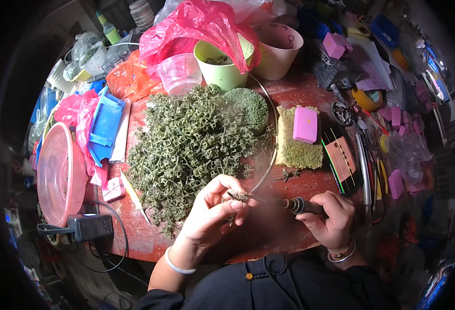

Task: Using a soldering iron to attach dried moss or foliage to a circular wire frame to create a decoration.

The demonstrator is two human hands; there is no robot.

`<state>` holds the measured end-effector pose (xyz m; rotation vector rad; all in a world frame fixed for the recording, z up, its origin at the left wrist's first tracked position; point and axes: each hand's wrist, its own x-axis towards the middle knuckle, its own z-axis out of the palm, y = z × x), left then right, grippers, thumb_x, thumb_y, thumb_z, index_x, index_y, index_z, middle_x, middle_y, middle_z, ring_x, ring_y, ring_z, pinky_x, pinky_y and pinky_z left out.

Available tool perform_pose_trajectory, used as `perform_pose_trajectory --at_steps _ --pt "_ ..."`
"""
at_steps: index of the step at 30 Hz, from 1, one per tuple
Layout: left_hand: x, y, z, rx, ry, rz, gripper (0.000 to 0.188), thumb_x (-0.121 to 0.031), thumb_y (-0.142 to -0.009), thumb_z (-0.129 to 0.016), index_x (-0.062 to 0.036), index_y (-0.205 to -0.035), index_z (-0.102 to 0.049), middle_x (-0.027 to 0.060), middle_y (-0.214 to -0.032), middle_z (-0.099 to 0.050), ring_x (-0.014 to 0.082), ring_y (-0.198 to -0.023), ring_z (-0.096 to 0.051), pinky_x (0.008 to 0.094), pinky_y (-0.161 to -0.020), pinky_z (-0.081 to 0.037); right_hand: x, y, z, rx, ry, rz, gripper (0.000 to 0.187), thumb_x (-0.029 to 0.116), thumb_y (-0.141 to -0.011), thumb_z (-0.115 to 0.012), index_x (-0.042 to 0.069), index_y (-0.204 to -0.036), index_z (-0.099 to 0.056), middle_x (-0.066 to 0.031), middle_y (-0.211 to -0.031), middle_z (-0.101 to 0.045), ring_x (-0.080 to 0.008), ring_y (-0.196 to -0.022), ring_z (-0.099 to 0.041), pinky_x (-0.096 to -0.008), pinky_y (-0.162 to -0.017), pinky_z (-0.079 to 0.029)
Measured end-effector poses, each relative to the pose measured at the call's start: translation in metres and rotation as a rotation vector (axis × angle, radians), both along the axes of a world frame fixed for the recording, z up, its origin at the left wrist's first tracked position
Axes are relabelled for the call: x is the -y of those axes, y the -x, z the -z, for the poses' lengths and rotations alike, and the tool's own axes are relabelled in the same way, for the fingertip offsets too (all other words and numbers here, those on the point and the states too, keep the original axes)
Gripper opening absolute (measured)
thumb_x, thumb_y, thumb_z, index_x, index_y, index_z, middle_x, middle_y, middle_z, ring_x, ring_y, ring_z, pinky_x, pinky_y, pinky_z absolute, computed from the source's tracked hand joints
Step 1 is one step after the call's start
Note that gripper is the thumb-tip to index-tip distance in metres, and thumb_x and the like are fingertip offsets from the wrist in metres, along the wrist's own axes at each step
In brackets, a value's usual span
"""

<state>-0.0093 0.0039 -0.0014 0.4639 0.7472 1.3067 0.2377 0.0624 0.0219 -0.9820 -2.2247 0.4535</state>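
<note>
Between the thumb and fingers of my left hand (211, 213) is a small grey-green piece (239, 196), pinched just in front of the pile. My right hand (332, 217) is closed around the black handle of a soldering iron (305, 206), pointing left. Its thin tip reaches the piece in my left fingers; whether it touches is hard to tell. A haze hangs around the tip. Behind my left hand spreads a large heap of small grey-green pieces (186, 137) with square loops. Beyond my right hand lies a yellow-green sponge-like block (302, 151) with a pink block (306, 125) on top.
Behind the heap stand a green bucket (220, 75), a white bucket (278, 51) and pink plastic bags (186, 28). A blue tray (106, 124) and pink basin (62, 173) are at left. Pliers and other tools (364, 165) line the right. A thin cable (269, 170) crosses the red table.
</note>
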Motion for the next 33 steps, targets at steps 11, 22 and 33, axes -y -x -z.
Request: perform_pose_trajectory --at_steps 11,22,33 --pt "0.0020 -0.0069 -0.0030 -0.148 -0.026 -0.057 0.029 -0.012 -0.082 -0.072 -0.0072 -0.101 -0.051 0.0088 -0.094 -0.059 0.0107 -0.065 -0.053 0.0198 -0.048 -0.038 0.0005 -0.0046 0.0010 0.046 -0.001 -0.003 0.039 0.037 -0.079 -0.081 0.005 -0.078 -0.058 -0.0049 -0.062 -0.052 -0.0212 -0.049 -0.053 -0.0337 -0.045 -0.040" --pt "0.0023 -0.0071 -0.0025 -0.123 -0.025 -0.052 0.028 -0.011 -0.082 -0.072 -0.0059 -0.102 -0.052 0.0096 -0.095 -0.059 0.0105 -0.065 -0.053 0.0197 -0.048 -0.038 -0.0003 -0.0036 0.0031 0.068 0.008 -0.015 0.039 0.037 -0.079 -0.081 0.006 -0.077 -0.057 -0.0055 -0.062 -0.053 -0.0232 -0.052 -0.055 -0.0355 -0.047 -0.041" --pt "0.0024 -0.0069 -0.0048 -0.152 -0.004 -0.052 0.026 -0.007 -0.082 -0.069 -0.0065 -0.101 -0.052 0.0095 -0.095 -0.060 0.0106 -0.065 -0.053 0.0200 -0.049 -0.038 0.0013 -0.0057 -0.0003 0.033 0.034 0.011 0.039 0.038 -0.079 -0.081 0.007 -0.078 -0.058 -0.0046 -0.061 -0.052 -0.0215 -0.050 -0.054 -0.0344 -0.045 -0.040"
